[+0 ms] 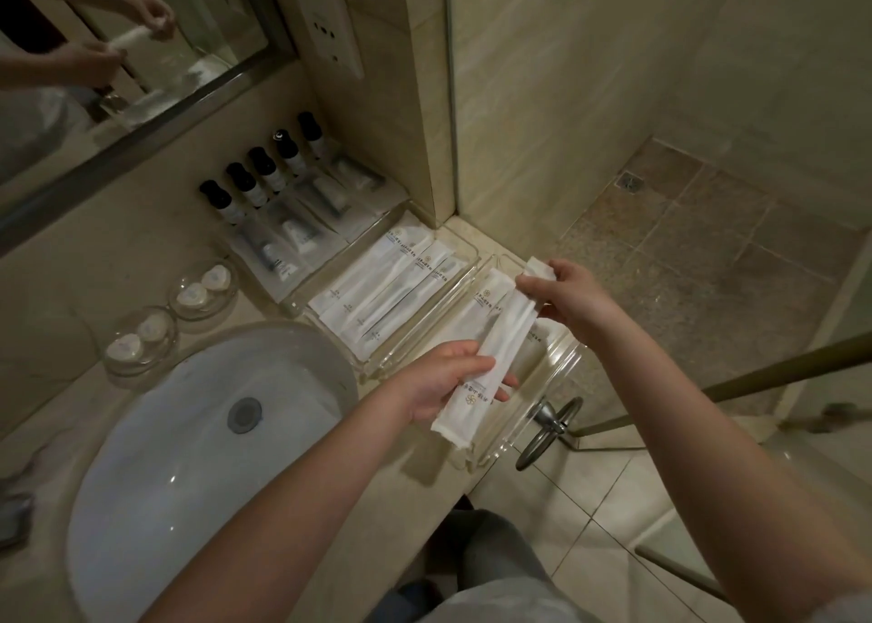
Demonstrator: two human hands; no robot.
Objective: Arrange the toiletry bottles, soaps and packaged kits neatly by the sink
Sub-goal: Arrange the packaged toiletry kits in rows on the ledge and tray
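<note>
With the sink [198, 434] as your marker, lower into the clear tray [557, 386] just right of it the long white packet [490, 339] that your left hand [443, 382] and right hand [573, 299] pinch closed at either end, keeping it level and parallel to the packets already lying there.

Glossy white ceramic sink [155, 457], clear glass or perhaps acrylic trays [465, 264], matt white paper-like kit packets [486, 353], polished beige stone counter [94, 268].

Long white packaged kit [490, 349] held slantwise above clear tray [561, 367]; more kits [382, 287] flat, side by side, in neighbouring tray [330, 292].
</note>
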